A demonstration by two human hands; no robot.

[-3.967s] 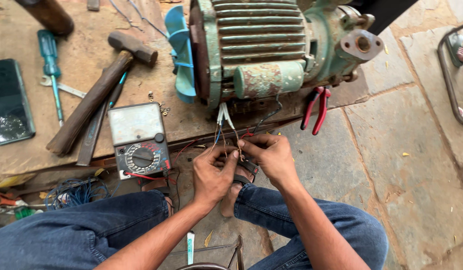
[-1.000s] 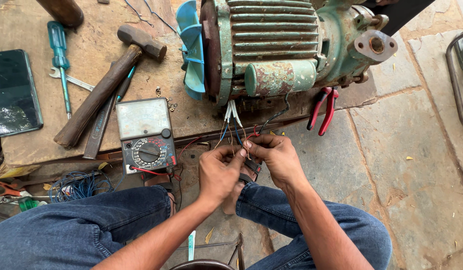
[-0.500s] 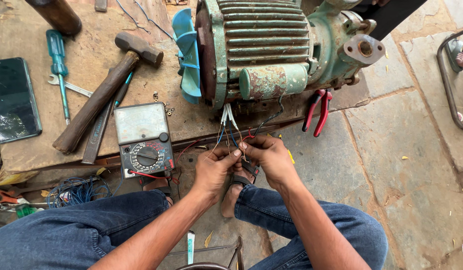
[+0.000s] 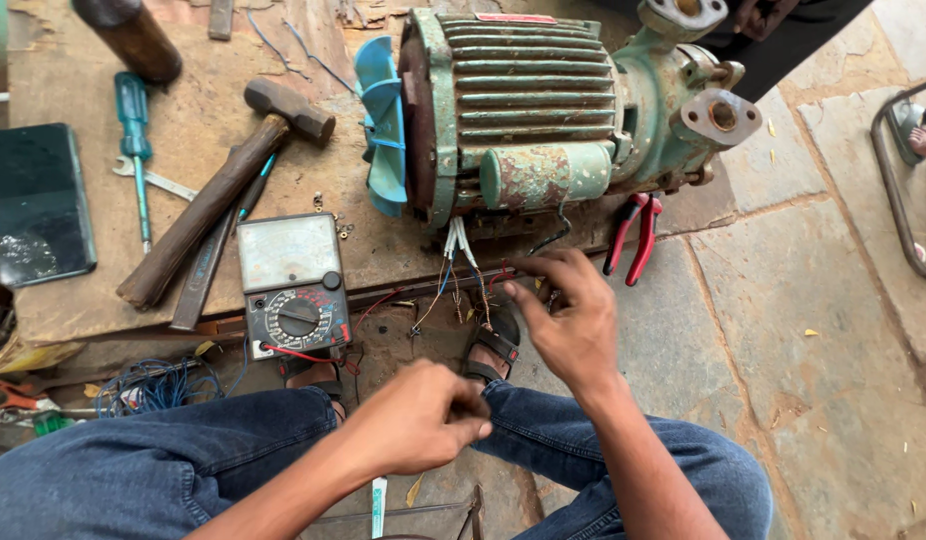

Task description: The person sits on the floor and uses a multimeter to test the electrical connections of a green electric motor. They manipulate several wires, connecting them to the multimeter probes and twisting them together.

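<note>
Right hand (image 4: 573,320) reaching with fingers pinching the wire leads (image 4: 461,262) hanging below the green electric motor (image 4: 528,110), left hand (image 4: 418,418) curling loosely closed and empty above the knee, analog multimeter (image 4: 291,285) lying on the board beside a hammer (image 4: 223,190), red pliers (image 4: 633,235) lying right of the motor.

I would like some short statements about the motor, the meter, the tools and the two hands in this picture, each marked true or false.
1. The right hand is at the loose wires that hang from the green motor. True.
2. The left hand grips the hammer. False: it is curled above the knee, and the hammer lies untouched on the board.
3. The meter lies left of the wires. True.
4. The red-handled pliers lie left of the hammer. False: they lie right of the motor, on the stone floor.
5. The fan on the motor's end is blue. True.
</note>
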